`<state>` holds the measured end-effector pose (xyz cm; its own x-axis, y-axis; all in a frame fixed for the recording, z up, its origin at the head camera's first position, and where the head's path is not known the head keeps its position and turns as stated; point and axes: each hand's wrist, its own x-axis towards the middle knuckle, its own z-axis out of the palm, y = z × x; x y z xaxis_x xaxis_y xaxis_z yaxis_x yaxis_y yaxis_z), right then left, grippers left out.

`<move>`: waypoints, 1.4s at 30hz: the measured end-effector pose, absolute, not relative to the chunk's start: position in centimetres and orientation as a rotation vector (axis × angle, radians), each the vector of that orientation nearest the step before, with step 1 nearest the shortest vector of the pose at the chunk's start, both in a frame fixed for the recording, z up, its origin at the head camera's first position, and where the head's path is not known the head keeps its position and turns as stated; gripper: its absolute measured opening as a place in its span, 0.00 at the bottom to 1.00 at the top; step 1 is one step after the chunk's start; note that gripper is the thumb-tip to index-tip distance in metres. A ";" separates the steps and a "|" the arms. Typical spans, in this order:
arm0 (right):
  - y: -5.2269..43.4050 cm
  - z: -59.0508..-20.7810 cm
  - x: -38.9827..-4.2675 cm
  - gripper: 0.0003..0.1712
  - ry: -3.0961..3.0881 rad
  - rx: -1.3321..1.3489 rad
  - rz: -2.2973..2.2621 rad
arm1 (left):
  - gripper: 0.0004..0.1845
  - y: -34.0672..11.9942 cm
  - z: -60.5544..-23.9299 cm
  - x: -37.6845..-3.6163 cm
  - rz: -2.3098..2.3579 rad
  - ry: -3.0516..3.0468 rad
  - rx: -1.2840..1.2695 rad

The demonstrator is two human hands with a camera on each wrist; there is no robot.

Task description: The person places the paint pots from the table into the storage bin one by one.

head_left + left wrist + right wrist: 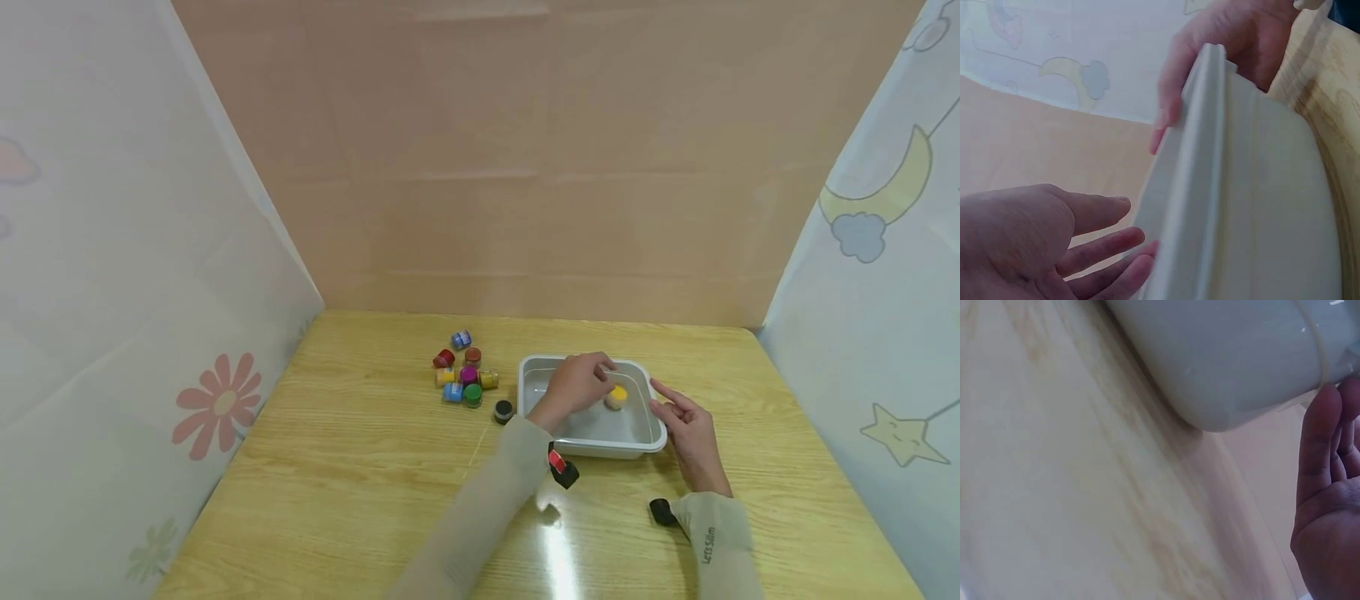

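A white plastic tray (592, 447) stands on the table. In it, toward the right side, is one small jar with a yellow lid (617, 395). My left hand (579, 383) hovers over the tray, its fingertips close to that jar. In the left wrist view the left hand (1054, 244) has loosely extended fingers and nothing between them; the tray wall hides part of the fingertips. At the tray's right end my right hand (692, 433) holds the rim. The right wrist view shows the thumb (1321, 425) against the tray's outer side, just under the rim.
Left of the tray several small jars stand or lie in a cluster, among them a green-lidded jar (472, 395), a purple-lidded jar (468, 377) and a blue jar (461, 339). A black-lidded jar (504, 411) sits close beside the tray. Papered walls enclose the table (360, 483).
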<state>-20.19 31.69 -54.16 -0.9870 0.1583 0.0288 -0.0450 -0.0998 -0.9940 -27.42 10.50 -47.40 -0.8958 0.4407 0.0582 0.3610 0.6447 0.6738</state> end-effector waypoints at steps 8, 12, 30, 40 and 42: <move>31.6 -54.1 -20.1 0.28 -2.017 -0.161 2.226 | 0.14 6.8 -46.0 -26.4 1.291 2.697 0.857; 31.6 -53.9 -20.0 0.28 -2.015 -0.188 2.232 | 0.15 4.7 -45.7 -26.0 1.330 2.716 0.902; 31.8 -54.1 -20.0 0.29 -2.021 -0.203 2.248 | 0.19 -5.9 -49.0 -25.0 1.532 2.696 0.751; 31.5 -54.0 -20.0 0.27 -2.012 -0.216 2.240 | 0.24 -7.9 -51.4 -24.6 1.468 2.636 0.750; 31.5 -54.0 -20.0 0.28 -2.015 -0.218 2.241 | 0.24 -8.1 -51.7 -24.6 1.441 2.639 0.765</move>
<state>-20.00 31.51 -54.03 -0.9824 0.1851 -0.0266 0.0069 -0.1065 -0.9943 -24.62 -8.09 -51.71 -0.8778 0.4371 0.1961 0.4013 0.4473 0.7993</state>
